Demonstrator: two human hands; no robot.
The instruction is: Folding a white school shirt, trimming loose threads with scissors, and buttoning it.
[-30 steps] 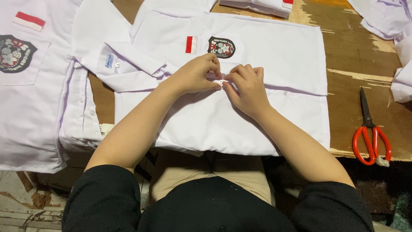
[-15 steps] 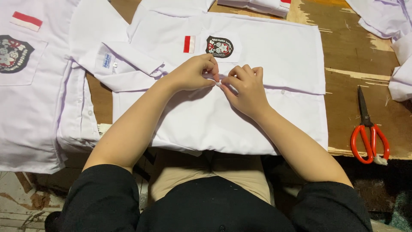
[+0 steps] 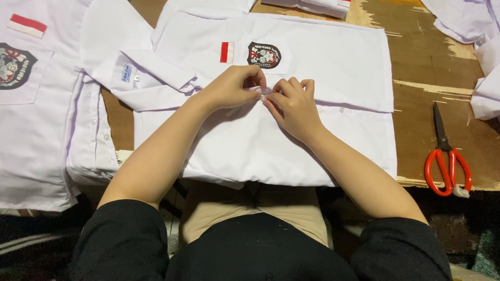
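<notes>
A white shirt (image 3: pixel 333 67) with a red-and-white flag patch and a dark round crest lies spread on the wooden table (image 3: pixel 432 67) in front of me. My left hand (image 3: pixel 232 86) and my right hand (image 3: pixel 294 106) meet at the shirt's front placket, just below the crest. Both pinch the fabric at the same spot, fingertips touching. What sits between the fingertips is hidden.
Another white shirt (image 3: pixel 36 104) with a similar crest lies at the left. More white garments (image 3: pixel 476 36) lie at the top right and top centre. Red-handled scissors (image 3: pixel 445 156) rest on the table at the right, near its front edge.
Both hands stay pinched together at the placket. The fingers have shifted only slightly.
</notes>
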